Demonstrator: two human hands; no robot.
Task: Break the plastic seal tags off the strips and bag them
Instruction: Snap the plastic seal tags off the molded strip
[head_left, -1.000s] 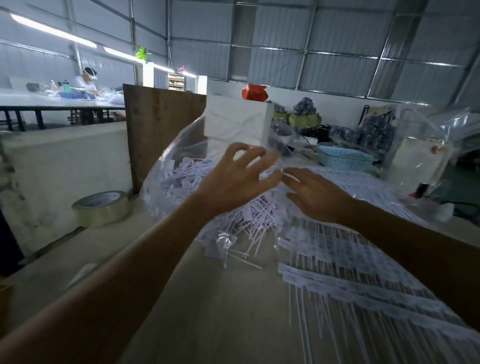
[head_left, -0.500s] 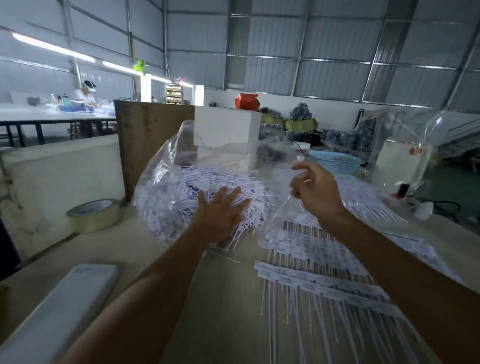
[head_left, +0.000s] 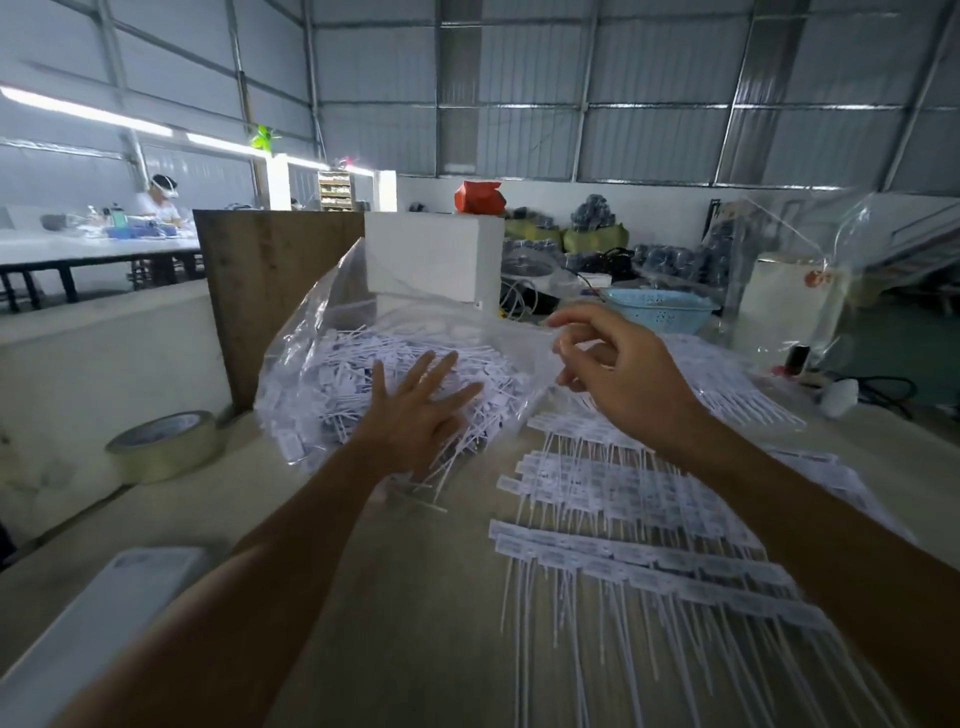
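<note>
A clear plastic bag (head_left: 317, 317) lies on the table, filled with several loose white seal tags (head_left: 332, 374). My left hand (head_left: 415, 415) lies flat on the tags at the bag's mouth, fingers spread. To its right, my right hand (head_left: 623, 384) is raised with curled fingers and pinches the bag's upper edge, holding the mouth up. Rows of unbroken tag strips (head_left: 623, 488) cover the table under my right forearm. A few loose tags (head_left: 426, 499) lie just outside the bag's mouth.
A tape roll (head_left: 166, 441) sits at the left by a wooden board (head_left: 270, 291). Behind the bag stand a white box (head_left: 431, 260) and a blue basket (head_left: 660, 309). Another clear bag (head_left: 795, 291) stands at the right. A flat white object (head_left: 104, 623) lies near left.
My left hand came down from the top of the bag and now lies flat on the tags at its mouth. My right hand rose, lifting the bag's edge.
</note>
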